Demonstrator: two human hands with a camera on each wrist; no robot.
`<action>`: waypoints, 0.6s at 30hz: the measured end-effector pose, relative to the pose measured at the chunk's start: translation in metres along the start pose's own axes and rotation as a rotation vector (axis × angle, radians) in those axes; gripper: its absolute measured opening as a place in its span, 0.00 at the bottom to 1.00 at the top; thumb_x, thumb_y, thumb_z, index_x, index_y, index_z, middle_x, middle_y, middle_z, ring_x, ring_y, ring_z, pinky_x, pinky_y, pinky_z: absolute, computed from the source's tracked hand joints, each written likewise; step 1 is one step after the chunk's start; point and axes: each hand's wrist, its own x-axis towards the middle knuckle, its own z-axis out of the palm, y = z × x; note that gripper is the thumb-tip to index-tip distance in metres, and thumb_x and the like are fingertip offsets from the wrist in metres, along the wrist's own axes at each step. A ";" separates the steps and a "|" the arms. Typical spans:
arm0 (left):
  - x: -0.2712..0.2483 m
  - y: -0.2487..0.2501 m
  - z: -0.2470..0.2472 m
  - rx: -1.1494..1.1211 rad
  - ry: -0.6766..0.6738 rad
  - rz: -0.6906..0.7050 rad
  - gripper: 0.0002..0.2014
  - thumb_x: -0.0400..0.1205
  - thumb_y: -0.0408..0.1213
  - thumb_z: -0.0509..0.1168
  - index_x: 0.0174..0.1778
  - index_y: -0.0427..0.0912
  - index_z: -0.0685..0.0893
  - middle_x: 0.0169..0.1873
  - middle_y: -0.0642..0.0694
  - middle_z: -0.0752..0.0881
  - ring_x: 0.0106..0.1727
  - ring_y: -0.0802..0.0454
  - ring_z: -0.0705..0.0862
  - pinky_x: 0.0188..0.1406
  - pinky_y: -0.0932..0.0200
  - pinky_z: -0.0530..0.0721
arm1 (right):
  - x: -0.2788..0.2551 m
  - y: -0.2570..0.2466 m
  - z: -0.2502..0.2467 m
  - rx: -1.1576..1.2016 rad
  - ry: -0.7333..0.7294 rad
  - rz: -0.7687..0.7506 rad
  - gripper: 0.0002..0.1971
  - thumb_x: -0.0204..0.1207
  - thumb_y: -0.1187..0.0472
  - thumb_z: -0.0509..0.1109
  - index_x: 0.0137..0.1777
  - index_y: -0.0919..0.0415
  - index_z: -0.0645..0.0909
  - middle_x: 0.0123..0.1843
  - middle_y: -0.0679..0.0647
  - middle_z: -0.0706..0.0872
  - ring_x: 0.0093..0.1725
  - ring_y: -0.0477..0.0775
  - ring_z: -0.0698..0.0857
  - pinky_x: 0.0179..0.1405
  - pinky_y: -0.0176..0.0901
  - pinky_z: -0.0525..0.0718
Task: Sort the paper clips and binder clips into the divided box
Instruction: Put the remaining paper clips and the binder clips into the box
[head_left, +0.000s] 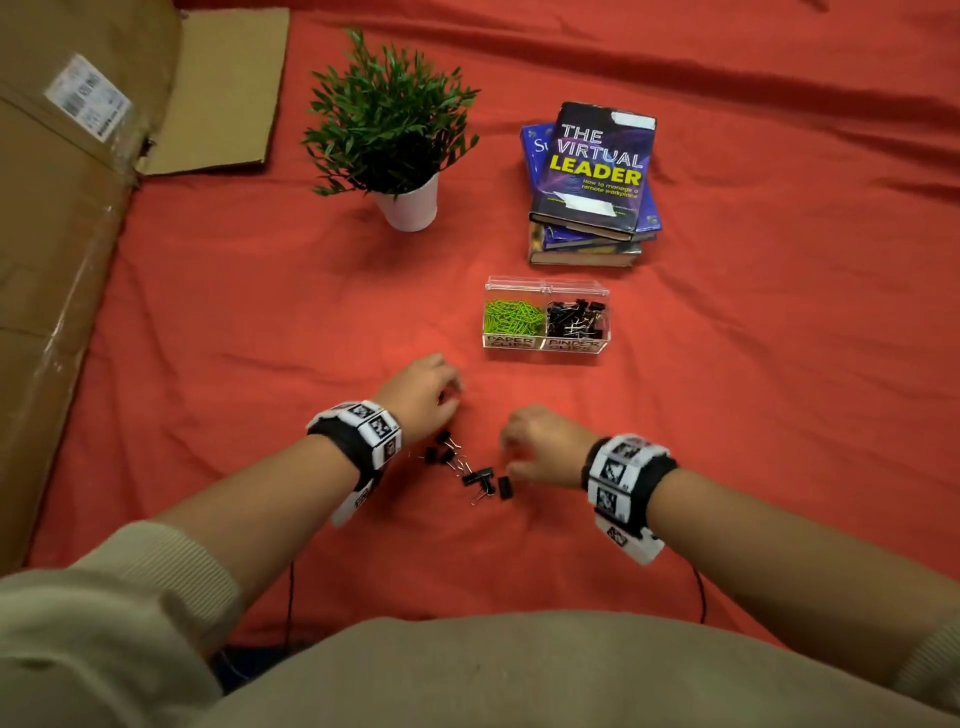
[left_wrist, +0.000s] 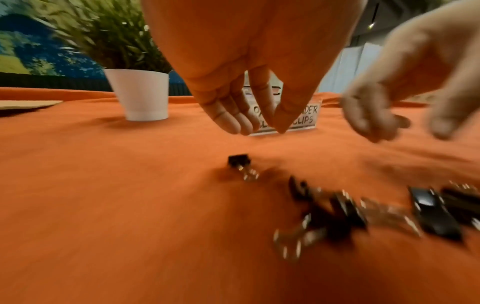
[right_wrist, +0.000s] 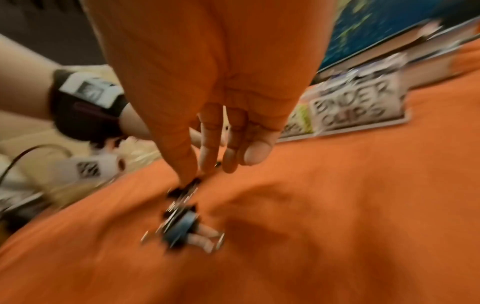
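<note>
A clear divided box (head_left: 545, 343) stands on the red cloth, with green paper clips (head_left: 511, 316) in its left compartment and black binder clips (head_left: 575, 317) in its right. Several loose binder clips (head_left: 467, 467) lie in front of it, between my hands. My left hand (head_left: 452, 395) hovers just beyond them; in the left wrist view its fingers (left_wrist: 233, 121) hang down straight and empty above a lone binder clip (left_wrist: 240, 162). My right hand (head_left: 506, 452) hangs over the pile's right side, fingers pointing down. Its thumb tip (right_wrist: 185, 176) nears a blurred clip (right_wrist: 185, 190), holding nothing visible.
A potted plant in a white pot (head_left: 410, 205) stands at the back, a stack of books (head_left: 592, 182) behind the divided box. A large cardboard box (head_left: 62, 208) fills the left side. Cables (head_left: 701, 592) trail from both wrist bands toward my body.
</note>
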 end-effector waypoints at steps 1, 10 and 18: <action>-0.012 -0.009 0.001 -0.011 -0.010 -0.039 0.08 0.75 0.35 0.69 0.49 0.43 0.84 0.47 0.45 0.79 0.49 0.48 0.81 0.56 0.53 0.79 | -0.002 -0.004 0.014 -0.011 -0.064 -0.015 0.10 0.69 0.58 0.72 0.50 0.59 0.82 0.52 0.57 0.81 0.57 0.57 0.77 0.58 0.50 0.78; -0.064 -0.038 0.026 -0.009 -0.104 -0.080 0.16 0.71 0.48 0.74 0.51 0.47 0.82 0.48 0.51 0.79 0.49 0.53 0.80 0.53 0.56 0.81 | -0.001 -0.009 0.029 0.014 0.064 0.015 0.13 0.69 0.59 0.71 0.53 0.59 0.77 0.54 0.56 0.81 0.57 0.57 0.78 0.58 0.44 0.75; -0.065 -0.029 0.041 0.021 -0.043 -0.075 0.16 0.74 0.46 0.73 0.52 0.43 0.81 0.51 0.46 0.78 0.55 0.48 0.79 0.55 0.55 0.78 | 0.009 -0.031 0.045 -0.083 0.020 0.042 0.16 0.73 0.59 0.68 0.59 0.66 0.78 0.58 0.62 0.75 0.61 0.63 0.76 0.61 0.54 0.78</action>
